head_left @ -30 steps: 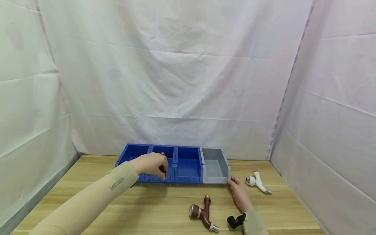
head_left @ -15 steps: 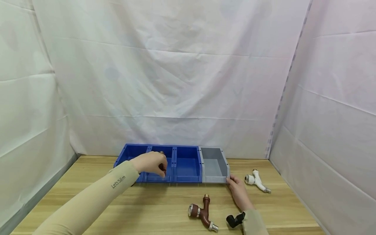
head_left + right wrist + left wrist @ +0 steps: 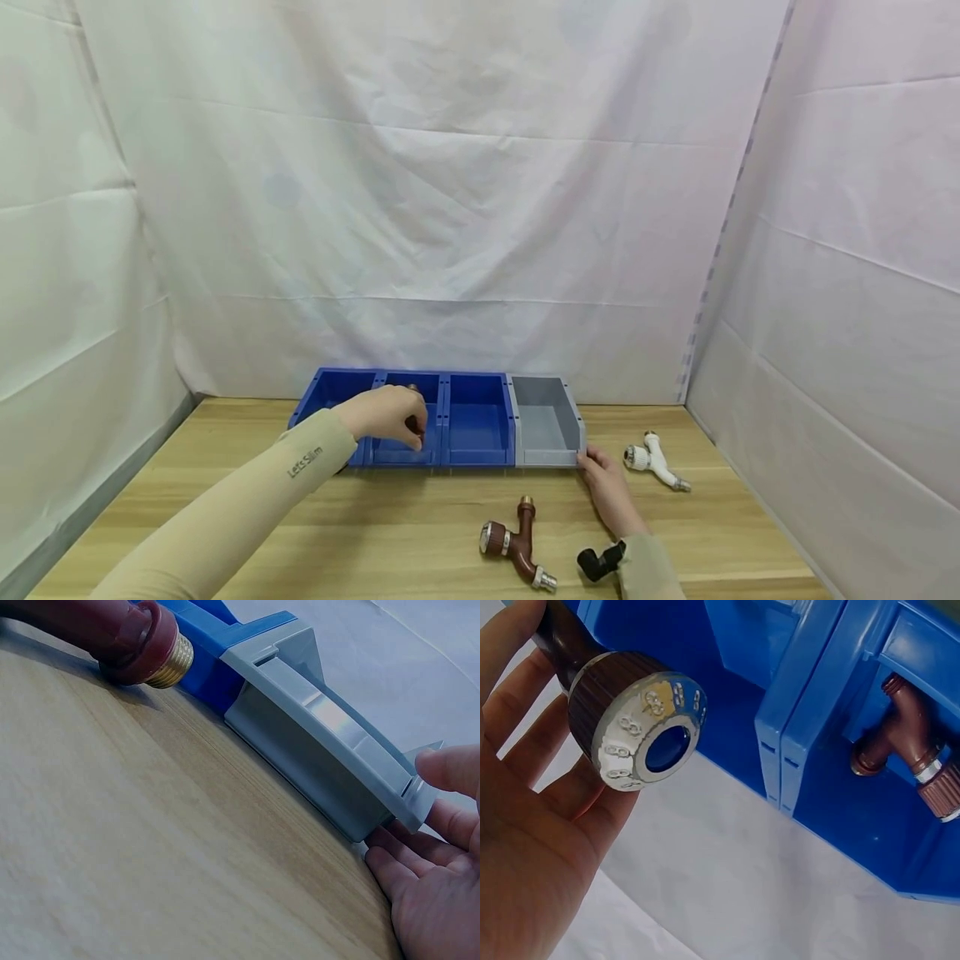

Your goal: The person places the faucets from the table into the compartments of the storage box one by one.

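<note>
My left hand (image 3: 386,415) is over the second blue bin (image 3: 405,459) from the left. It grips a brown tap (image 3: 619,686) whose ribbed knob has a silver, marked face, turned toward the left wrist camera. Another brown tap (image 3: 907,731) lies inside a neighbouring blue bin in that view. At the right end of the row, my right hand (image 3: 606,492) holds the front corner of the grey bin (image 3: 547,457). Its thumb (image 3: 450,766) is at the rim, with the other fingers lower down against the bin's outside.
A brown tap (image 3: 522,546) lies on the wooden table (image 3: 420,533) in front of the bins. Farther right is a white tap (image 3: 658,464), beyond my right hand. The third blue bin (image 3: 478,457) adjoins the grey one. White cloth (image 3: 450,208) hangs behind and at both sides.
The head view has shifted slightly. Both hands keep their places, the left with the tap over the blue bin and the right at the grey bin's corner.
</note>
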### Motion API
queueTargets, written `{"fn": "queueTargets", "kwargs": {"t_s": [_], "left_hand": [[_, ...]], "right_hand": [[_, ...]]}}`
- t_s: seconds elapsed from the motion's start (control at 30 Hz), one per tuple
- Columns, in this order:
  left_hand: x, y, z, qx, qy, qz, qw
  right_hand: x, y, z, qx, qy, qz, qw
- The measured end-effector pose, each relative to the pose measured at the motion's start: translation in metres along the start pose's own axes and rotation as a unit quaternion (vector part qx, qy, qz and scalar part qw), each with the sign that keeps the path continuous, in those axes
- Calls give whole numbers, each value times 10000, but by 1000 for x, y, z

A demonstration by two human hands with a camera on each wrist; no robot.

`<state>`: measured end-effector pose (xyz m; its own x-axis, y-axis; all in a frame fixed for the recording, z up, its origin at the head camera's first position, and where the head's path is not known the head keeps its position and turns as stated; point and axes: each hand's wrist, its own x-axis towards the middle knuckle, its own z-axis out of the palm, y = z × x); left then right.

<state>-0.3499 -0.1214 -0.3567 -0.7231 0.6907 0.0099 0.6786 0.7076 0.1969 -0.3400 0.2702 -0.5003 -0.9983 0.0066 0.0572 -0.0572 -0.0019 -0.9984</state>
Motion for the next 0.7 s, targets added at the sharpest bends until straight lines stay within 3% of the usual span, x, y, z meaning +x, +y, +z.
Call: {"fn": "queueTargets", "kwargs": {"t_s": [0.7], "left_hand": [[7, -3, 1, 187, 65, -295, 9994]], "right_hand": [[-3, -3, -1, 17, -89, 63, 9999]]}}
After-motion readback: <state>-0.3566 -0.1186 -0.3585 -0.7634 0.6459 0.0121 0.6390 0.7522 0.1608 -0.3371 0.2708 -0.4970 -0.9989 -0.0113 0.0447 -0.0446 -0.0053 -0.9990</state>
